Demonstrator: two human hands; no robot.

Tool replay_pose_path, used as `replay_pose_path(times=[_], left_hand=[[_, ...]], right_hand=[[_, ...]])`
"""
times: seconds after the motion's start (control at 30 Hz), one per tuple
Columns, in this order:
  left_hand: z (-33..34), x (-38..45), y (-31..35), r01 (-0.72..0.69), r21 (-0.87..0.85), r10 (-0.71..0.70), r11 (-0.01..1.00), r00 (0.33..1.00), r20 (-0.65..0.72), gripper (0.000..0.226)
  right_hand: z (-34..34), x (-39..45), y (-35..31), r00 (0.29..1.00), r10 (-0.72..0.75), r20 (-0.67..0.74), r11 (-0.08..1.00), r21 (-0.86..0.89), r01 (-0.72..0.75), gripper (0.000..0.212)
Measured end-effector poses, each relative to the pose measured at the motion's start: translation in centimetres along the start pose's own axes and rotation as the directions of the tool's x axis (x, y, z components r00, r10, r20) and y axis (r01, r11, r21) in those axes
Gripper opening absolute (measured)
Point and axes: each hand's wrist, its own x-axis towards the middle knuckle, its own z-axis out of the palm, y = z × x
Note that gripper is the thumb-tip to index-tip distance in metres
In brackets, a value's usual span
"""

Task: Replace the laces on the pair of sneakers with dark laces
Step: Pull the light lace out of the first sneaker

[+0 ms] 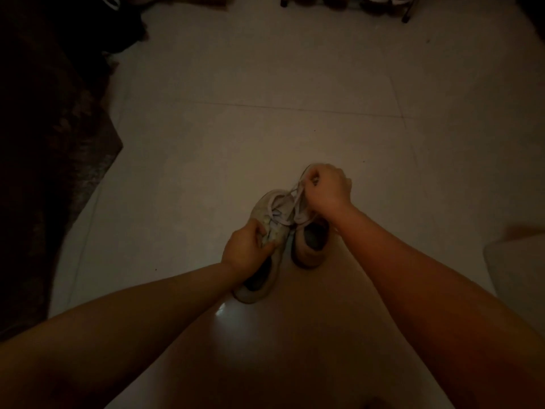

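Left hand (246, 246) grips the side of the left sneaker (265, 231) on the tile floor (265, 113), right hand (327, 190) pinches the pale lace (298, 199) above the right sneaker (311, 243); best to keep bracing, pull straight along the eyelets, no yanking.

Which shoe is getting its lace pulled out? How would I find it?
Look at the pale tiled floor, where two light sneakers stand side by side. It is the left sneaker, gripped at its side by the left hand. Unlike the right sneaker, its pale lace stretches up into the right hand.
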Motion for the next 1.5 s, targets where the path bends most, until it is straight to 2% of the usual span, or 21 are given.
replay_pose_path(times=[0.1, 0.23, 0.37, 0.47, 0.6, 0.73, 0.87, 0.9, 0.97, 1.07, 1.2, 1.33, 1.43, 1.5], left_hand=[[0.0, 0.1, 0.2, -0.012, -0.001, 0.012, 1.000, 1.000, 0.008, 0.029], [0.0, 0.1, 0.2, -0.001, -0.008, 0.001, 1.000, 1.000, 0.019, 0.029], [0.1, 0.2, 0.2, -0.007, 0.001, 0.007, 1.000, 1.000, 0.025, 0.028], [0.0, 0.2, 0.3, -0.006, 0.006, 0.006, 1.000, 1.000, 0.025, 0.028], [0.1, 0.1, 0.2, -0.009, 0.004, 0.009, 1.000, 1.000, 0.023, 0.027], [0.0, 0.1, 0.2, -0.008, 0.000, 0.008, 1.000, 1.000, 0.023, 0.027], [0.0, 0.2, 0.3, -0.002, -0.009, 0.002, 1.000, 0.999, 0.037, 0.027], [0.0, 0.2, 0.3, -0.005, -0.009, 0.005, 1.000, 0.999, 0.040, 0.027], [0.0, 0.2, 0.3, -0.012, -0.008, 0.012, 1.000, 0.999, 0.043, 0.028], [0.0, 0.3, 0.4, -0.010, -0.018, 0.011, 1.000, 0.999, 0.044, 0.027], [0.1, 0.2, 0.3, -0.012, -0.029, 0.014, 1.000, 0.999, 0.046, 0.026], [0.1, 0.2, 0.3, -0.009, -0.034, 0.011, 0.999, 0.999, 0.046, 0.026], [0.1, 0.2, 0.2, -0.015, -0.033, 0.017, 0.999, 0.999, 0.044, 0.026], [0.1, 0.2, 0.1, -0.017, -0.028, 0.019, 0.999, 0.999, 0.040, 0.026]], right_hand=[[1.1, -1.0, 0.5, 0.992, -0.054, 0.114, 0.995, -0.072, 0.063, 0.016], [2.4, -1.9, 1.2, 0.972, -0.132, 0.194, 0.964, -0.204, 0.171, 0.034], [3.3, -2.6, 0.7, 0.956, -0.171, 0.237, 0.951, -0.212, 0.223, 0.022], [3.6, -3.0, 0.5, 0.967, -0.173, 0.186, 0.942, -0.254, 0.218, 0.015], [3.6, -3.0, 0.4, 0.969, -0.196, 0.151, 0.933, -0.275, 0.232, 0.023], [2.2, -1.8, 0.8, 0.993, -0.085, -0.087, 0.995, -0.067, 0.079, 0.026], [0.0, -0.5, 0.7, 0.969, 0.032, -0.244, 0.996, 0.091, -0.010, 0.021], [-0.1, -0.4, 0.7, 0.972, 0.047, -0.230, 0.992, 0.121, -0.020, 0.020], [0.5, -0.6, 0.8, 0.993, 0.038, -0.110, 0.995, 0.096, -0.027, 0.020], [1.8, -1.6, 1.3, 0.996, -0.038, 0.082, 0.995, -0.084, 0.045, 0.035], [3.0, -2.3, 1.4, 0.975, -0.123, 0.184, 0.944, -0.282, 0.173, 0.034], [3.6, -2.9, 0.9, 0.977, -0.119, 0.179, 0.936, -0.309, 0.171, 0.031], [3.9, -3.0, 0.7, 0.985, -0.115, 0.132, 0.969, -0.201, 0.141, 0.023], [3.6, -2.5, 0.5, 0.997, -0.078, 0.017, 0.992, -0.101, 0.080, 0.023]])
